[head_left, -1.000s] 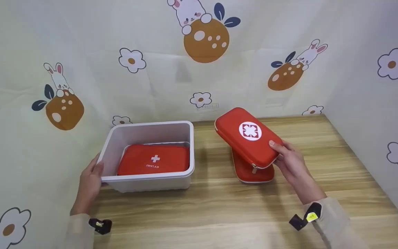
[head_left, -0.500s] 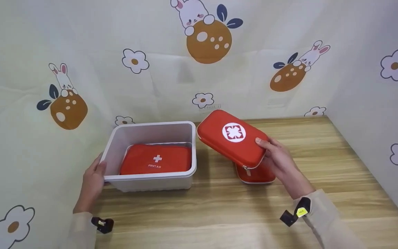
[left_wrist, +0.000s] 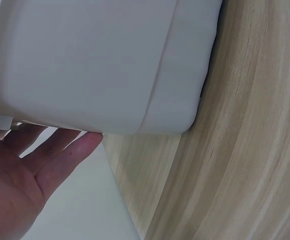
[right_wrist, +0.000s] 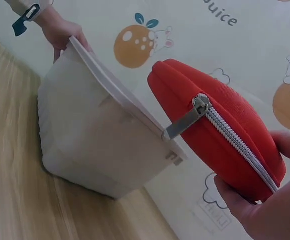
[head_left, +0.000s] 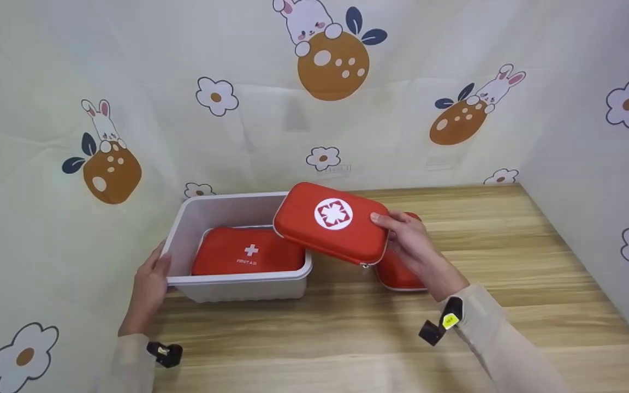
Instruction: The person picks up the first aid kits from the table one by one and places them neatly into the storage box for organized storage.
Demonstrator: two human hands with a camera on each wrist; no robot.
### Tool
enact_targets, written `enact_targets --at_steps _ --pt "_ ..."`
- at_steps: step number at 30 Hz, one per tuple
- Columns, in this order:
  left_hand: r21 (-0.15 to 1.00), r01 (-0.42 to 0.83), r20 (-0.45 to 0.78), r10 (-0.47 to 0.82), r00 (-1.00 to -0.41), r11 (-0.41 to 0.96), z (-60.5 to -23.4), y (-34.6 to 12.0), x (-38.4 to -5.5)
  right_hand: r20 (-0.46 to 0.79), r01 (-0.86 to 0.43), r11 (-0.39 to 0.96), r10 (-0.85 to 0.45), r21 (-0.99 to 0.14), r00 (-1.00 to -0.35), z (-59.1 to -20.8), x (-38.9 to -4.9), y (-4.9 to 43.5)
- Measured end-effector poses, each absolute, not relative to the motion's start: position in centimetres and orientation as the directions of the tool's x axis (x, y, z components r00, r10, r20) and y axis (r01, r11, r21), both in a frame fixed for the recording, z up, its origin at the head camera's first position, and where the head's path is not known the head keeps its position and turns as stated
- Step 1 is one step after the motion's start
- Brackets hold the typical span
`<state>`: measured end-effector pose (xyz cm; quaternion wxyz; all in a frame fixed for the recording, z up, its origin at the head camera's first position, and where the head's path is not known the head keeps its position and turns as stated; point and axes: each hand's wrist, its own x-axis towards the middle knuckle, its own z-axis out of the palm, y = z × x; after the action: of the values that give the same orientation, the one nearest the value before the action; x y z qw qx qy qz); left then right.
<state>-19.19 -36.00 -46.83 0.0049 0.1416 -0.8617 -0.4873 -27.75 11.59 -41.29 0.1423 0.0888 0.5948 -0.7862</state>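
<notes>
My right hand point(head_left: 415, 245) grips a red zippered first-aid case point(head_left: 298, 218) by its right end, thumb on top. The case carries a white round emblem and hangs tilted over the right rim of a light grey plastic bin point(head_left: 249, 289). In the right wrist view the metal zipper pull point(right_wrist: 187, 122) dangles close to the bin's rim. My left hand point(head_left: 148, 289) holds the bin's left rim at the near corner; in the left wrist view its fingers point(left_wrist: 67, 157) touch the bin's wall. Inside the bin lies a red case point(head_left: 227, 251) marked FIRST AID.
Another red case point(head_left: 399, 273) lies on the wood-grain table point(head_left: 320, 338) right of the bin, partly hidden by my right hand and the held case. Printed cloth walls point(head_left: 249, 136) with bunnies and flowers enclose the table at the back and both sides.
My right hand has carried the held red case leftward, from above the case on the table to over the bin's right rim. My left hand stays on the bin.
</notes>
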Motion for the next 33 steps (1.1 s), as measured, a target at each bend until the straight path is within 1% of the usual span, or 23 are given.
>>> enact_targets --at_steps 8,13,20,26,33 --pt "0.835 -0.253 -0.145 -0.249 -0.958 0.489 -46.7 -36.0 -19.2 -0.322 0.351 -0.195 -0.167 -0.916 -0.932 -40.4 -28.2 8.9" --pt "0.837 -0.25 -0.142 -0.249 -0.958 0.486 -46.7 -36.0 -19.1 -0.329 0.366 -0.19 -0.2 -0.911 -0.923 -40.0 -28.6 7.2" --pt "0.846 -0.243 -0.136 -0.248 -0.959 0.474 -46.6 -36.0 -19.0 -0.309 0.35 -0.16 -0.235 -0.923 -0.922 -39.9 -29.1 5.0" --pt "0.854 -0.236 -0.135 -0.24 -0.961 0.464 -46.7 -36.0 -19.1 -0.285 0.338 -0.183 -0.263 -0.923 -0.922 -39.9 -29.3 3.0" --pt "0.857 -0.218 -0.12 -0.231 -0.966 0.466 -46.9 -36.2 -18.9 -0.28 0.328 -0.161 -0.262 -0.931 -0.923 -39.9 -29.4 0.5"
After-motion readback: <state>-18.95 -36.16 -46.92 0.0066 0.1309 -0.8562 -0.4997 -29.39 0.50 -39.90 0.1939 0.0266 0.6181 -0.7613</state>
